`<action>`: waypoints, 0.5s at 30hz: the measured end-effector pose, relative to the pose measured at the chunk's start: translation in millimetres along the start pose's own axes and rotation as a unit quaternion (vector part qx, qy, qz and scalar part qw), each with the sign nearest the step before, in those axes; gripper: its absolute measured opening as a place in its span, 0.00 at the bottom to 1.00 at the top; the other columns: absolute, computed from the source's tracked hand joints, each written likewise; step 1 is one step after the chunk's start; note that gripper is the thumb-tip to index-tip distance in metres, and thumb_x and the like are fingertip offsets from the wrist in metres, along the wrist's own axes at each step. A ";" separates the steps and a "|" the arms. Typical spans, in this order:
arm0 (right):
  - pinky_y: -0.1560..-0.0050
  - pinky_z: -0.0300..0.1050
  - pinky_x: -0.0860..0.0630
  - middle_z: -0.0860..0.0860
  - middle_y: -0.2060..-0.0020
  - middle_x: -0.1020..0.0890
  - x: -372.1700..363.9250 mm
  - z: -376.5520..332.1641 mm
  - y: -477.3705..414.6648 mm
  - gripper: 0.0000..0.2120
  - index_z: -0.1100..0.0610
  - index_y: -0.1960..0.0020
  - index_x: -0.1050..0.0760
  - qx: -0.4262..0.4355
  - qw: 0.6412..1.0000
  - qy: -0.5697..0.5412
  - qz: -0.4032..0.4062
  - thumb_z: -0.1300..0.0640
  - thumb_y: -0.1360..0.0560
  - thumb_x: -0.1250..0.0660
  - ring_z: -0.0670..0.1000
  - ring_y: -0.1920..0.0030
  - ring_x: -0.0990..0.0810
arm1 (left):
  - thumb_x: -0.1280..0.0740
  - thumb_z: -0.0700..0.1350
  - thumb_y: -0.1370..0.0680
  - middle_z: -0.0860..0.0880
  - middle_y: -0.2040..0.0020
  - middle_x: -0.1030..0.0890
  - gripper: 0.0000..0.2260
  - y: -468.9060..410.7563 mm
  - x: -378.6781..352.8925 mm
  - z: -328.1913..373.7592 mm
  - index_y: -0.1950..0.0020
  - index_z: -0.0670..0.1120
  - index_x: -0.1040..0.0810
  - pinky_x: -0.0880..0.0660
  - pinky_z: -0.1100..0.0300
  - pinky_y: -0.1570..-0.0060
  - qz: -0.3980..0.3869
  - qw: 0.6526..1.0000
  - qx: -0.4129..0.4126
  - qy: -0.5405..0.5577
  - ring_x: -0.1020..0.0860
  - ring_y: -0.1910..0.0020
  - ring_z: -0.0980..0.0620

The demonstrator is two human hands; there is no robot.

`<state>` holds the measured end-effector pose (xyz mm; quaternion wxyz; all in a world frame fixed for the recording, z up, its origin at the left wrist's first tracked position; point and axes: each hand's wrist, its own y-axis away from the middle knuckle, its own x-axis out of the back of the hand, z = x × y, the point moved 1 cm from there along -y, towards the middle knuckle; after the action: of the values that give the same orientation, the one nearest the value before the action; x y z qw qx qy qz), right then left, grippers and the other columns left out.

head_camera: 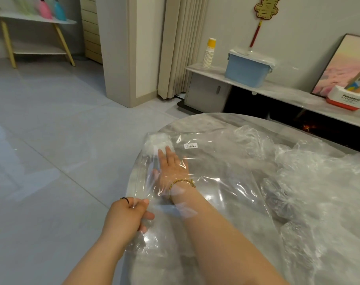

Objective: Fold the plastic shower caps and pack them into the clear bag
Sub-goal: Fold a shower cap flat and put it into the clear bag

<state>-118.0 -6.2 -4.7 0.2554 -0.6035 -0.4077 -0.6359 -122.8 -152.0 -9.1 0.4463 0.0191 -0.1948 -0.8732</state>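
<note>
Hands first: left hand [129,214] pinches the bag [205,161] mouth edge, fingers closed on the film. Right hand [171,163] is inside the bag, flat and open, fingertips at a white folded cap [159,141] pushed into the far corner. Bag lies flat on the table [220,118], label up. Looks like one cap packed, maybe more; can't tell through the film. Loose caps [310,171] heaped just right of the bag, unfolded. Judgement: early stage, most folding and packing left.
</note>
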 end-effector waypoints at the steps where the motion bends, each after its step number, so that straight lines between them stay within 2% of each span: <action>1: 0.27 0.54 0.62 0.52 0.26 0.65 2.2 0.8 5.4 0.32 0.55 0.25 0.66 0.003 1.000 0.004 -0.004 0.51 0.19 0.49 0.53 0.25 0.61 | 0.36 0.40 0.22 0.53 0.74 0.21 0.08 -0.5 -0.1 -1.1 0.61 0.43 0.26 0.35 0.62 0.74 -0.001 1.000 0.003 0.003 0.33 0.86 0.59; 6: 0.28 0.51 0.65 0.52 0.25 0.63 -0.5 6.3 27.7 0.30 0.55 0.24 0.63 0.012 0.999 -0.027 -0.018 0.51 0.19 0.51 0.52 0.25 0.61 | 0.37 0.41 0.21 0.50 0.69 0.21 0.09 -3.0 5.5 -2.1 0.62 0.42 0.27 0.35 0.61 0.71 0.024 1.000 0.012 0.009 0.31 0.77 0.51; 8: 0.28 0.48 0.64 0.52 0.25 0.63 -1.9 10.8 45.8 0.31 0.55 0.24 0.62 0.020 0.998 -0.045 -0.037 0.51 0.20 0.48 0.51 0.25 0.61 | 0.38 0.41 0.21 0.49 0.68 0.21 0.10 -3.5 8.4 -3.0 0.62 0.42 0.27 0.35 0.61 0.72 0.026 1.000 0.013 0.000 0.30 0.79 0.52; 11: 0.28 0.43 0.61 0.54 0.25 0.59 -1.9 19.3 82.4 0.27 0.58 0.24 0.56 0.038 0.996 -0.081 -0.030 0.54 0.19 0.50 0.52 0.25 0.57 | 0.38 0.41 0.21 0.52 0.78 0.23 0.11 -9.2 5.6 -2.1 0.63 0.40 0.27 0.38 0.64 0.79 0.013 0.999 0.007 -0.046 0.32 0.87 0.59; 13: 0.29 0.40 0.59 0.54 0.24 0.55 -3.4 28.0 110.8 0.24 0.60 0.24 0.51 0.057 0.994 -0.094 -0.020 0.56 0.18 0.51 0.51 0.25 0.55 | 0.38 0.40 0.21 0.53 0.84 0.28 0.10 -15.1 -3.8 8.6 0.60 0.36 0.25 0.38 0.67 0.85 0.014 0.996 -0.008 -0.090 0.34 0.89 0.59; 15: 0.30 0.37 0.57 0.54 0.24 0.52 -6.8 37.1 131.3 0.23 0.59 0.25 0.50 0.057 0.990 -0.129 -0.015 0.56 0.18 0.51 0.50 0.25 0.52 | 0.37 0.41 0.22 0.53 0.83 0.27 0.08 -22.1 -12.5 22.0 0.53 0.36 0.24 0.38 0.67 0.86 0.013 0.991 -0.030 -0.133 0.32 0.87 0.58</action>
<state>11.0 -47.2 14.0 0.2256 -0.6588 -0.4817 -0.5321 -136.9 -123.4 1.6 0.4281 -0.1129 -0.2264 -0.8676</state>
